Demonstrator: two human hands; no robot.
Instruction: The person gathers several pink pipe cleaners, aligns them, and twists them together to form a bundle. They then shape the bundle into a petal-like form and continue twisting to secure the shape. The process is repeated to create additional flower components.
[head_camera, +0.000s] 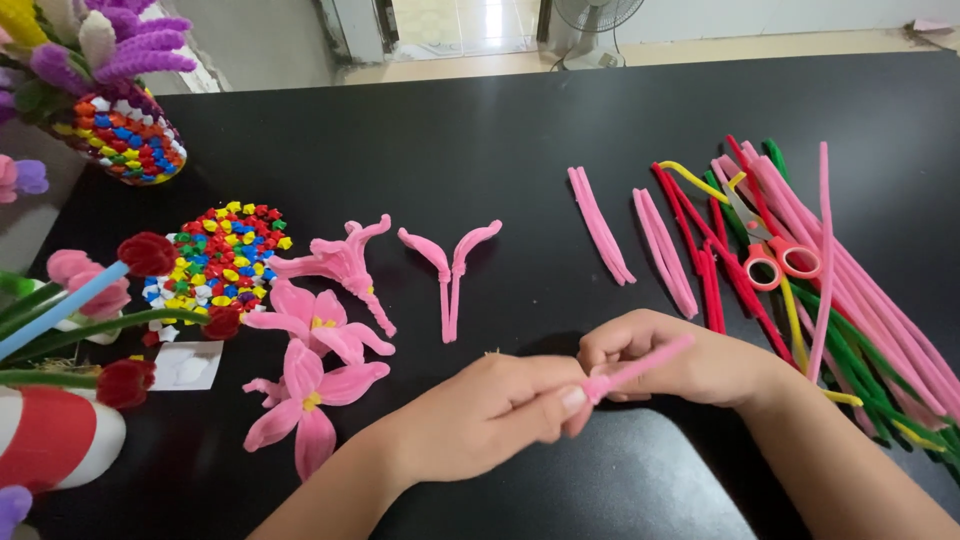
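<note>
Near the front edge of the black table (480, 130), at its middle, the two hands are meeting over a single pink pipe cleaner (640, 366). The left hand (480, 415) is pinching one end of it between thumb and fingertips, closed tight on the fuzzy stem. The right hand (665, 360) is curling its fingers around the same pipe cleaner, which is slanting up and to the right out of that fist. Both grips are narrow and holding the stem.

Just beyond the hands, toward the centre of the table, a bent pink petal pair (450, 275) is lying flat, its two tips flaring apart. To its left a bundled pink flower piece (345, 262) is resting, and nearer the front left two finished pink flowers (310, 375) with yellow centres are lying one below the other, touching.

Along the right edge a loose heap of pipe cleaners (860, 300) in pink, red, green and yellow is spreading out, with orange-handled scissors (765, 250) lying on top of it. Between that heap and the petal pair, two folded pink strips (600, 225) are lying side by side but apart.

At the far left corner a multicoloured beaded vase (125, 135) is standing with purple stems in it, and a patch of coloured beads (225, 255) is sitting in front of it. Red roses (147, 253) on stems are reaching across the left edge.
</note>
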